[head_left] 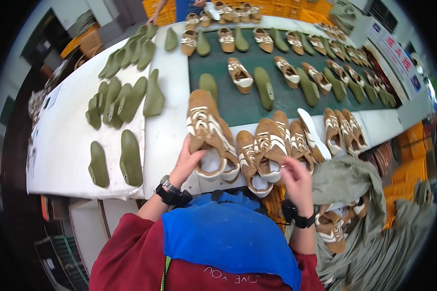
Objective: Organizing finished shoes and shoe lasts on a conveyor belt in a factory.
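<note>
My left hand grips a brown suede sneaker with white stripes and laces. Its thumb lies at the collar, and the fingers go round the outer side. Another brown sneaker sits close behind it, partly hidden. My right hand hovers by the heel of a matching sneaker, thumb and fingers apart; whether the fingertips touch that heel is unclear. Several more such sneakers stand alongside at the table's near edge, and one sneaker lies on its side with its white sole showing.
Olive-green shoe lasts stand in groups on the white table. Sneakers and lasts line the dark green mat. Orange crates and grey-green cloth are at right, with sneakers among the cloth. Another person stands across the table.
</note>
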Action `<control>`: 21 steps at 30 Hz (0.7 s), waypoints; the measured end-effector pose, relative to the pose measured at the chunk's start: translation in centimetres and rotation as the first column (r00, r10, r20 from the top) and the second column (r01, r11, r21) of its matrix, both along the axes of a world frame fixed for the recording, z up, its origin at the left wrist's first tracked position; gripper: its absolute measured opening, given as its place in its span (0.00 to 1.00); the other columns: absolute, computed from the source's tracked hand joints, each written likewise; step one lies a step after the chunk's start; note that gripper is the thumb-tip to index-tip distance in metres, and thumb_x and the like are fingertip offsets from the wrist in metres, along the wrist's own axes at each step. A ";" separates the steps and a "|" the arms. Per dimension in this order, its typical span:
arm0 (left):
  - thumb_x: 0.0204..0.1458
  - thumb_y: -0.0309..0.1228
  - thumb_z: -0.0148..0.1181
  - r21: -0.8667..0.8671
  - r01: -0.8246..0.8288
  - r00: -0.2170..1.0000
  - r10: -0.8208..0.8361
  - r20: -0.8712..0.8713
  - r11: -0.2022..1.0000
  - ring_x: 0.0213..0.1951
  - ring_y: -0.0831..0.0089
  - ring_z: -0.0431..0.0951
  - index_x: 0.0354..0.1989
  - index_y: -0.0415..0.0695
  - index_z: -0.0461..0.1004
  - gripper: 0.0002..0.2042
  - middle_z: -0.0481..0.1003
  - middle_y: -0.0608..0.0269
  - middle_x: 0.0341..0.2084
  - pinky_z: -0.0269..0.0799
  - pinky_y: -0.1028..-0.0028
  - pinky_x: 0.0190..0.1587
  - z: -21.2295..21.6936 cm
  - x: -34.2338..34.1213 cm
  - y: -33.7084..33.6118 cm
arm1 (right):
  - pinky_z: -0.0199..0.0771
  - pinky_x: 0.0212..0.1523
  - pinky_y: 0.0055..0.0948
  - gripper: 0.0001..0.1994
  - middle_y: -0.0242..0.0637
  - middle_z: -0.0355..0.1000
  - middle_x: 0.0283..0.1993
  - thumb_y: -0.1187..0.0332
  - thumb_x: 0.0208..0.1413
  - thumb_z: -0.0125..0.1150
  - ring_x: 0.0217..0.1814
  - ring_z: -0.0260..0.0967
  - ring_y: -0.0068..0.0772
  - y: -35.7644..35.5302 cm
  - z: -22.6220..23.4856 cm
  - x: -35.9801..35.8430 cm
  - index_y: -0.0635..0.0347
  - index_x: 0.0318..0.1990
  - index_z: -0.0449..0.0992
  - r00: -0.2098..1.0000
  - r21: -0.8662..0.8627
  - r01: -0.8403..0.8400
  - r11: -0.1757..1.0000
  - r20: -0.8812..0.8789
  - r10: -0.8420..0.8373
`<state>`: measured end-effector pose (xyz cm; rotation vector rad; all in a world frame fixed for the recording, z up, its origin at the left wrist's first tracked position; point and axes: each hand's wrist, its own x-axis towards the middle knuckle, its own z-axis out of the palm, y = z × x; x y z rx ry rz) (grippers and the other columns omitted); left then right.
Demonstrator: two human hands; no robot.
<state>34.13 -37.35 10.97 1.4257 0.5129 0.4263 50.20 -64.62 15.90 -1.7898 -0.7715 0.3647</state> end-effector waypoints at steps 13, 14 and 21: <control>0.62 0.42 0.38 -0.230 -0.017 0.991 0.047 0.127 0.973 0.57 0.70 0.61 0.63 0.38 0.47 0.26 0.60 0.55 0.56 0.54 0.71 0.60 2.7 -1.8 -3.0 | 0.74 0.35 0.24 0.27 0.43 0.63 0.54 0.73 0.47 0.62 0.38 0.70 0.30 7.7 0.3 -4.1 0.59 0.57 0.63 0.931 0.118 -0.364 0.924 0.026 0.364; 0.62 0.42 0.38 -0.195 -0.034 0.989 0.062 0.137 0.980 0.57 0.70 0.61 0.63 0.38 0.47 0.26 0.60 0.55 0.56 0.55 0.71 0.60 2.8 -2.0 -2.9 | 0.74 0.35 0.24 0.27 0.43 0.64 0.54 0.73 0.47 0.63 0.38 0.70 0.30 7.8 0.5 -4.5 0.59 0.57 0.64 0.937 0.145 -0.348 0.926 0.051 0.345; 0.57 0.41 0.49 0.217 -0.212 0.971 0.230 -0.063 0.953 0.58 0.61 0.61 0.62 0.30 0.40 0.35 0.58 0.43 0.57 0.57 0.69 0.59 1.8 -4.3 -0.1 | 0.74 0.34 0.28 0.26 0.42 0.67 0.47 0.69 0.42 0.67 0.34 0.72 0.37 11.4 2.1 -9.0 0.58 0.52 0.69 0.795 0.023 -0.535 0.845 0.354 0.493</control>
